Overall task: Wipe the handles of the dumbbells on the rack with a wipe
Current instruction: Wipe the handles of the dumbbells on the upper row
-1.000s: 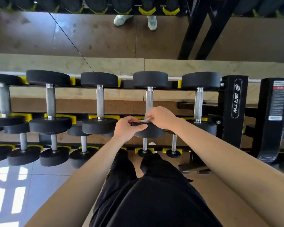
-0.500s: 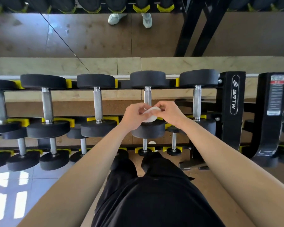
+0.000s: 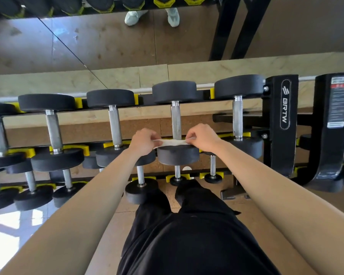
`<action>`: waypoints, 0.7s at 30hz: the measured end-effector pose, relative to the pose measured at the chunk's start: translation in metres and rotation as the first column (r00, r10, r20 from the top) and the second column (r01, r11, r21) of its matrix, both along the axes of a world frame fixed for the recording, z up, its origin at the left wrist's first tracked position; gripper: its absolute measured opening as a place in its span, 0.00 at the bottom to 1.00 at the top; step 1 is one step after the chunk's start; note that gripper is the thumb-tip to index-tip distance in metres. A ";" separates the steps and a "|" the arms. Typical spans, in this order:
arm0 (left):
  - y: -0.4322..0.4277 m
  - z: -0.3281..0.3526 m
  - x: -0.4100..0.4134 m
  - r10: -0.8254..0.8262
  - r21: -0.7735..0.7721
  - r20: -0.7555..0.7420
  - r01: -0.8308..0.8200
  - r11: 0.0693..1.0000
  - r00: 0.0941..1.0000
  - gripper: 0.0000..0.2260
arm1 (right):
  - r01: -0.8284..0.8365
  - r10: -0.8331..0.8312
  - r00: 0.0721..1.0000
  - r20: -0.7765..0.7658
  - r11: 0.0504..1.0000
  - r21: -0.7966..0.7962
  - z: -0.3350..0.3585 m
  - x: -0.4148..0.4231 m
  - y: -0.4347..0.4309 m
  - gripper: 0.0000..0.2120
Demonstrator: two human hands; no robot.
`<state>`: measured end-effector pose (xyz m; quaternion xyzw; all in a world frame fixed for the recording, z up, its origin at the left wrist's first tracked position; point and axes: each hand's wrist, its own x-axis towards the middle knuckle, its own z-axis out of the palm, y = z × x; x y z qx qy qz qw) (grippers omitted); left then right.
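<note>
A white wipe (image 3: 172, 142) is stretched flat between my two hands, just over the near head of a dumbbell on the top shelf. My left hand (image 3: 144, 141) pinches its left end and my right hand (image 3: 202, 137) pinches its right end. The knurled steel handle (image 3: 176, 121) of that dumbbell rises just behind the wipe. Other black dumbbells with steel handles (image 3: 115, 128) lie in a row on the rack (image 3: 280, 124), in yellow cradles.
A lower shelf holds smaller dumbbells (image 3: 140, 187) near my legs. A second black rack upright (image 3: 334, 116) stands at the right. A mirror (image 3: 107, 40) behind the rack reflects the floor and a pair of shoes.
The wipe was bunched between my hands at the dumbbell's near end; my hands have drawn apart and pulled it out flat.
</note>
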<state>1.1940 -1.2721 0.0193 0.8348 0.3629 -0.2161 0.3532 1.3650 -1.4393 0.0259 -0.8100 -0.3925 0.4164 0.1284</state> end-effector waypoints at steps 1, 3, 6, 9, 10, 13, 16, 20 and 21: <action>-0.003 0.000 0.005 0.006 -0.027 0.028 -0.005 1.000 1.000 0.07 | 0.015 -0.013 0.999 0.042 0.999 -0.051 -0.003 0.007 -0.004 0.05; -0.010 0.000 0.015 0.026 -0.059 0.050 -0.023 0.998 0.998 0.05 | 0.047 -0.028 0.990 0.138 0.990 -0.130 -0.007 0.018 -0.010 0.06; -0.012 -0.004 0.018 0.032 0.015 0.005 -0.032 0.999 0.999 0.05 | 0.041 -0.021 0.988 0.156 0.991 -0.127 -0.008 0.013 -0.002 0.06; -0.003 -0.012 0.007 0.102 0.139 -0.080 -0.091 0.986 0.992 0.05 | -0.030 0.034 0.999 0.042 0.996 -0.089 -0.008 -0.003 0.015 0.06; -0.002 -0.015 0.006 0.118 0.143 -0.095 -0.104 0.984 0.988 0.05 | -0.029 0.032 0.999 0.035 0.996 -0.081 -0.008 -0.004 0.018 0.06; -0.005 -0.015 0.013 0.050 0.050 -0.043 -0.048 0.998 0.998 0.07 | 0.085 -0.076 0.991 0.109 0.992 -0.089 -0.007 0.009 0.012 0.04; -0.012 -0.007 0.025 0.015 0.031 0.093 -0.018 0.999 0.996 0.06 | 0.255 -0.237 0.952 0.194 0.964 -0.075 -0.008 0.027 0.000 0.04; -0.003 -0.014 0.019 0.202 0.175 0.080 -0.213 0.961 0.976 0.08 | 0.184 -0.182 0.978 0.104 0.983 -0.013 -0.009 0.015 0.013 0.06; 0.001 -0.017 0.016 0.237 0.189 0.060 -0.244 0.951 0.970 0.08 | 0.163 -0.162 0.983 0.084 0.987 0.001 -0.010 0.012 0.016 0.06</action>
